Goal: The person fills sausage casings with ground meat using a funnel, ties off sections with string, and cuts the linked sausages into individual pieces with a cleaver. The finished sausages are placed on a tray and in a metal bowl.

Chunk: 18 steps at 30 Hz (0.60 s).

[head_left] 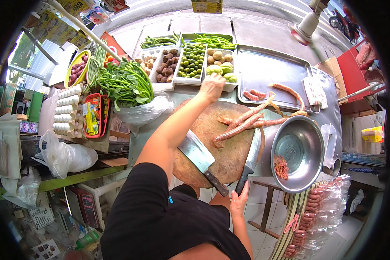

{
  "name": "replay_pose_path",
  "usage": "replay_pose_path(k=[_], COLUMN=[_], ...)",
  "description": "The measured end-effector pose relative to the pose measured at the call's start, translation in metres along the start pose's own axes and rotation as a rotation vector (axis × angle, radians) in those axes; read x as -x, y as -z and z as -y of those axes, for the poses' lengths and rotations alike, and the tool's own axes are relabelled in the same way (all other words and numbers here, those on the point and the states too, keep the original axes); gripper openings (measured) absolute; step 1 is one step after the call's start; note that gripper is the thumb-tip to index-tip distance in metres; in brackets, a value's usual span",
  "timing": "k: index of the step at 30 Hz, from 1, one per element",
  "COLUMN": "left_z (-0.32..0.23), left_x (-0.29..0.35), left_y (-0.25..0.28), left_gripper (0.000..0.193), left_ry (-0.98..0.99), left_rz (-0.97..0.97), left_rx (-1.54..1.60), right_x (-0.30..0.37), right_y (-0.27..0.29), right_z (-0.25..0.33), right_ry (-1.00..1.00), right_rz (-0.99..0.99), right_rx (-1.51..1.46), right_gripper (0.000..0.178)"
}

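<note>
My left hand [212, 88] reaches across the board to a white bin [230, 86], its fingers curled on a pale green chayote [214, 69]; the fingertips are partly hidden. Low at the board's right edge, my right hand [238, 201] grips the end of the black handle of a long knife [252, 152], whose blade lies on the round wooden chopping board [199, 125]. A cleaver [198, 151] rests on the board with its handle over the near edge. Several long raw sausages [242, 127] lie at the board's far right. Beside them stands a steel bowl [295, 143] with some reddish meat [281, 167] inside.
Bins of green limes [192, 60], brown roots [167, 67] and potatoes [219, 55] line the far side. A metal tray [268, 65] holds sausage pieces. Leafy greens [125, 82] and egg trays [67, 110] stand left. Packed sausages [307, 216] lie at lower right.
</note>
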<state>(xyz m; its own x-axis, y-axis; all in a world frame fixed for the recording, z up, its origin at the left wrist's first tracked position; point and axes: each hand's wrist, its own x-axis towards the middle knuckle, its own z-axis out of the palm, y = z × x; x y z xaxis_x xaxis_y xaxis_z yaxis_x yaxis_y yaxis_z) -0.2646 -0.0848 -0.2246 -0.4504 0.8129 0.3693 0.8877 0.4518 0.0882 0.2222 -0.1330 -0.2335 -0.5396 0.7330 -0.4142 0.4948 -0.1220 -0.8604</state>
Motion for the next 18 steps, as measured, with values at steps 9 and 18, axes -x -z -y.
replay_pose_path(k=[9,18], left_z=[0.104,0.095], left_x=[0.061,0.052], left_y=[0.009,0.015], left_gripper=[0.013,0.018], left_ry=[0.383,0.311], left_rz=[0.148,0.241], left_rx=[-0.300,-0.143], right_x=[-0.010,-0.005], right_y=[-0.002,-0.007], right_z=[-0.015,0.031], right_ry=[0.182,-0.048], right_rz=[-0.010,0.023], right_rx=[0.042,0.118], right_gripper=[0.074,0.072])
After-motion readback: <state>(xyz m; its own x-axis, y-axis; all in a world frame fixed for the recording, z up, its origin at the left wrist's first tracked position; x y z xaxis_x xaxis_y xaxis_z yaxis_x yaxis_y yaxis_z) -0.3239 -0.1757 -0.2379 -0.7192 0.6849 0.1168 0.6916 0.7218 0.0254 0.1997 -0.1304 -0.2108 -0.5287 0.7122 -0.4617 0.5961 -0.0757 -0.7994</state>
